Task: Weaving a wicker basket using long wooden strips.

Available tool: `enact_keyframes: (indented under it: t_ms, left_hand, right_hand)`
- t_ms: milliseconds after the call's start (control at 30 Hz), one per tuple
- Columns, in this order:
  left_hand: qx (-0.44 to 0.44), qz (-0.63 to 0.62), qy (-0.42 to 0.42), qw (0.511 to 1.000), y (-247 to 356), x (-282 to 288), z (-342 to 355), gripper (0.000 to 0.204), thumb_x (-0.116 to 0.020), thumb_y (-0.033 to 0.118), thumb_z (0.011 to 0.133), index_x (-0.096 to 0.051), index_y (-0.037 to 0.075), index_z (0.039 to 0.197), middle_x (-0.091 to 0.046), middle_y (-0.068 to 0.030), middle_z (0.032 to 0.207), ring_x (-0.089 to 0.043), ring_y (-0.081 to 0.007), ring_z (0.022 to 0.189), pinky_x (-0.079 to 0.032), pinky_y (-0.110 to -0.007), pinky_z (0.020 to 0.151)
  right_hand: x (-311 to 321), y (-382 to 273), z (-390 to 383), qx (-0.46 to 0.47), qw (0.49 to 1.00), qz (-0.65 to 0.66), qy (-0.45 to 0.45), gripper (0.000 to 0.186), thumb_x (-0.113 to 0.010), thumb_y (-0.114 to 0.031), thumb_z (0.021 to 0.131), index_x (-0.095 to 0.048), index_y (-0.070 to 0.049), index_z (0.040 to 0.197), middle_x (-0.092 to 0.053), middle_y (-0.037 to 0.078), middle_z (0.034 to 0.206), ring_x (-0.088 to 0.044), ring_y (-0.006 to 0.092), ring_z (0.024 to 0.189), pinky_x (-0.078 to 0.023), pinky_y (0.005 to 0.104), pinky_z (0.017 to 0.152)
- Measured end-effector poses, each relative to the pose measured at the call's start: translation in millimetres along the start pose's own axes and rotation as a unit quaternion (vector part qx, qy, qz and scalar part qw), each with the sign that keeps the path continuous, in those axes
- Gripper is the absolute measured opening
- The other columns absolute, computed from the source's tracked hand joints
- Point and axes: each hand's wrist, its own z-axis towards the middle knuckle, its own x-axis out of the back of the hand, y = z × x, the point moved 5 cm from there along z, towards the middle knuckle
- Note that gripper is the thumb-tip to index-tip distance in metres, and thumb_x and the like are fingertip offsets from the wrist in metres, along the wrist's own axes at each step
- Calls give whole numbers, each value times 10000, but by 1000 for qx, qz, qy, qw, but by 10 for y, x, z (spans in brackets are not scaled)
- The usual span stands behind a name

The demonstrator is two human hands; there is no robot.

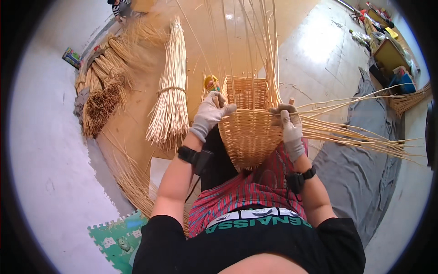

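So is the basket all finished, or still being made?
Still being made. The wicker basket has long loose rods sticking up from its rim, and more trail off to the person's right. Both gloved hands grip the rim.

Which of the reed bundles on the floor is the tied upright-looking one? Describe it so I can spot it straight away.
Start at the half-woven wicker basket on the person's lap, held by both gloved hands. Look left past the left hand to the tan floor: the pale straw-coloured bundle lies alone there. It is bound by one band around its middle and flares at its near end, unlike the darker heaped bundles farther left.
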Motion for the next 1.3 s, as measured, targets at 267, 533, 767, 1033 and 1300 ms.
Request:
enact_keyframes:
  t_ms: [267, 533, 767, 1033, 1300]
  left_hand:
    - [30, 241, 122, 962, -20, -126, 64, 446, -817, 453, 858, -586, 72, 842, -553, 6, 700, -504, -96, 640, -445, -244, 626]
    - [-145, 250, 55, 956, 206, -611, -116, 411, -590, 347, 1026, -563, 16, 1269, -682, -150, 974, -686, -180, 892, -538, -309, 876]
    - [-72, 381, -1, 922, 17, -971, -39, 460, -479, 398, 1049, -687, -6, 1121, -734, -199, 960, -714, -360, 898, -540, -460, 806]
    - [63, 320, -95, 940, 158, -1011, -32, 565, -502, 524, 1034, -680, -4, 1128, -660, -140, 690, -634, -203, 492, -531, -377, 521]
    - [183, 234, -99, 950, 61, -1010, -79, 497, -572, 482, 1018, -629, 38, 1234, -702, -120, 907, -622, -164, 494, -525, -335, 483]
  right_hand:
    - [245, -297, 19, -48, 994, -88, 44, 120, -642, -120, 994, -637, -41, 1084, -728, 84, 982, -703, 137, 846, -558, 252, 571]
    - [450, -280, -2, -61, 986, 20, 155, 281, -711, -69, 940, -569, -21, 1178, -725, 122, 1012, -721, 172, 849, -576, 265, 607]
    - [-658, -1124, 835, 369, 825, -423, -63, 525, -595, 24, 927, -533, -83, 1438, -628, 203, 1326, -630, 233, 1232, -536, 331, 958]
    - [29, -730, 688, 112, 967, -220, -58, 827, -596, -42, 951, -151, -186, 1633, -422, 176, 1562, -595, 331, 1276, -550, 353, 942]
    - [167, -875, 1158, 201, 776, -592, -82, 502, -697, -300, 931, -601, -118, 1389, -603, 182, 1393, -678, 307, 1130, -552, 402, 902]
